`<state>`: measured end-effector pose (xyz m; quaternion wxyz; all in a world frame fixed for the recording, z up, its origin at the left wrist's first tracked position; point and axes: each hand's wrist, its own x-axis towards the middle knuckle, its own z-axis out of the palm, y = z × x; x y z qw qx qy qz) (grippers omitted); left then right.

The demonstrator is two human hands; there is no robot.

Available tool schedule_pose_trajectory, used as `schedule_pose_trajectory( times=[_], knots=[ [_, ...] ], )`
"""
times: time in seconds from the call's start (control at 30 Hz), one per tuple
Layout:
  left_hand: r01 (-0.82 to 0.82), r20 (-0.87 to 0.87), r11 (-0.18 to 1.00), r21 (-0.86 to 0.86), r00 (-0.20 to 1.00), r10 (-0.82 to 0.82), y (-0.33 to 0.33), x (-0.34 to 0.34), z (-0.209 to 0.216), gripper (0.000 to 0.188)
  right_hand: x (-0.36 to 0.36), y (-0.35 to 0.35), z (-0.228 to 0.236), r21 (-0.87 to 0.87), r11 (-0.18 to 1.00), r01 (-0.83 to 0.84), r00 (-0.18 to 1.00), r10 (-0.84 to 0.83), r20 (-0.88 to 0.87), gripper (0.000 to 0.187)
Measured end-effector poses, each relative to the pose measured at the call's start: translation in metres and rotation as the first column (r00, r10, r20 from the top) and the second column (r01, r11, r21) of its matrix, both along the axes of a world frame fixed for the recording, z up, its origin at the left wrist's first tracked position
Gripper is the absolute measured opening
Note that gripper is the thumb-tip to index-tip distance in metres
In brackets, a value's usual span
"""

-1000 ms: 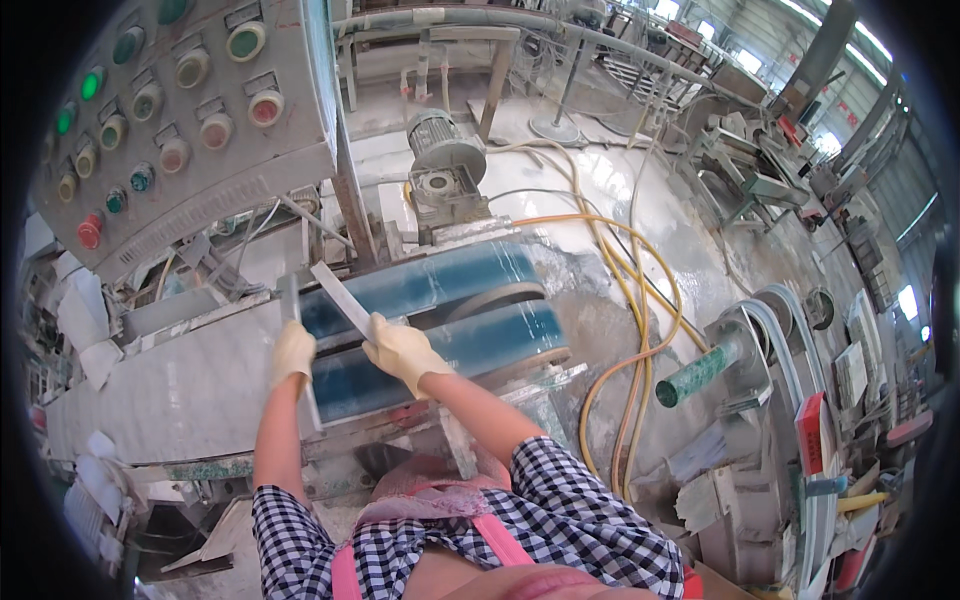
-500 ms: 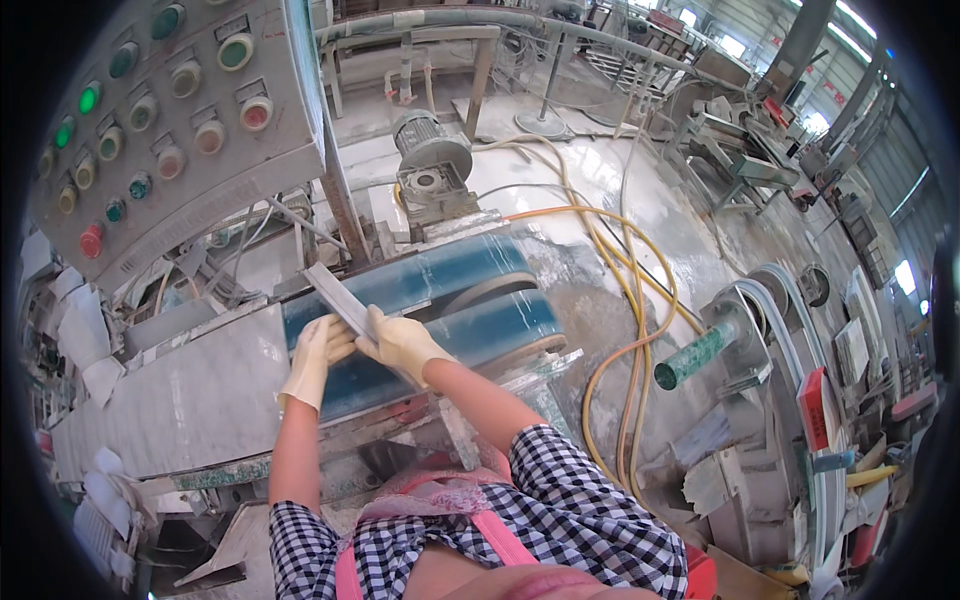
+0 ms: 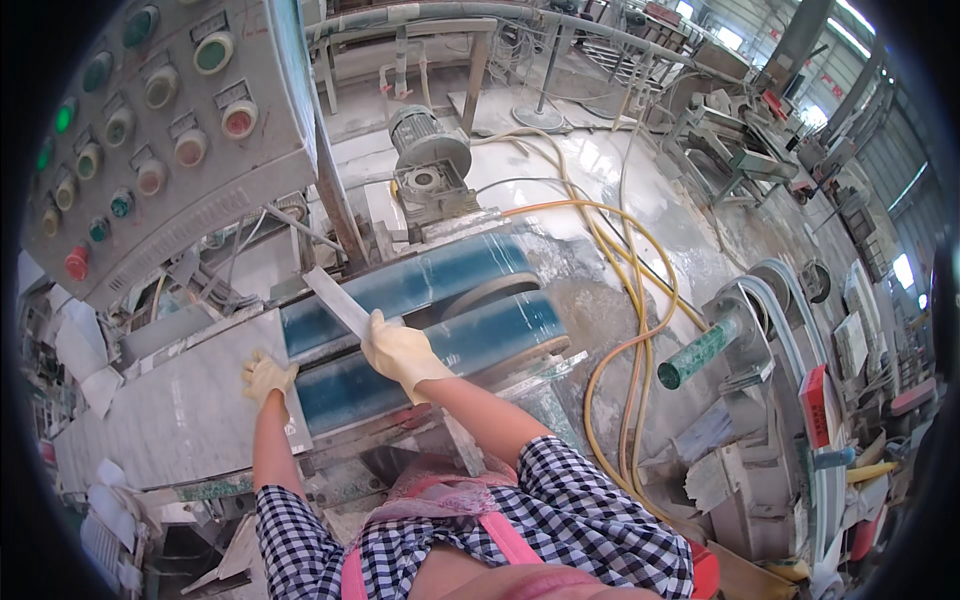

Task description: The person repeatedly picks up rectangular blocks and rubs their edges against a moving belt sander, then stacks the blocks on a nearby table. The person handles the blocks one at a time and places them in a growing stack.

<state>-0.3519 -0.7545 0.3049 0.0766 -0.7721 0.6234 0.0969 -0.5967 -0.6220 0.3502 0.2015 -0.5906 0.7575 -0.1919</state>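
Note:
My right hand (image 3: 398, 352), in a pale rubber glove, grips a flat light-grey strip (image 3: 337, 301). The strip slants across a conveyor with two blue belts (image 3: 440, 335). Its near end is hidden behind my glove. To the left, my gloved left hand (image 3: 267, 377) rests with fingers spread and nothing visible in them. It lies at the right end of a dusty grey metal plate (image 3: 160, 415), beside the start of the belts. A dark gap separates the two belts.
A control panel (image 3: 225, 170) with several round buttons stands at the upper left. Behind the belts sits a grey motor (image 3: 430, 150). Yellow hoses (image 3: 637, 300) trail over the wet floor. To the right, a green tube (image 3: 697, 356) juts from a machine. Broken slabs (image 3: 75, 335) lie left.
My left hand has let go of the strip and moved left and down onto the metal plate. My right hand still holds the strip, now alone. The view has shifted slightly.

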Motion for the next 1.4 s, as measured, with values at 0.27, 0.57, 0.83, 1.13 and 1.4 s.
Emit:
schedule_pose_trajectory(
  times=[0.27, 0.57, 0.83, 1.13, 1.4],
  knots=[
    [0.104, 0.013, 0.994, 0.011, 0.994, -0.104, -0.009, 0.007, -0.014, 0.082, -0.005, 0.004, 0.002, -0.017, 1.0, -0.004, 0.999, 0.004, 0.041, 0.051],
    [0.092, -0.405, 0.925, -0.369, 0.88, -0.249, -0.052, 0.078, -0.04, 0.028, -0.007, 0.0, -0.011, -0.148, 0.989, 0.024, 0.999, -0.018, 0.04, 0.034],
    [-0.103, -0.982, 0.994, -0.035, 0.186, -0.015, 0.024, -0.044, -0.013, 0.024, -0.013, 0.009, -0.005, -0.183, 0.983, -0.011, 0.998, 0.022, 0.059, 0.054],
    [0.204, -0.999, 0.978, -0.033, -0.049, -0.024, 0.022, -0.069, -0.013, 0.037, -0.018, 0.013, 0.004, -0.16, 0.986, -0.055, 0.997, 0.062, 0.042, 0.062],
    [0.053, -0.105, 0.916, -0.397, 0.989, -0.103, 0.009, 0.076, -0.032, 0.054, -0.018, 0.017, 0.012, -0.108, 0.994, -0.033, 0.999, 0.034, 0.007, 0.057]
  ],
)
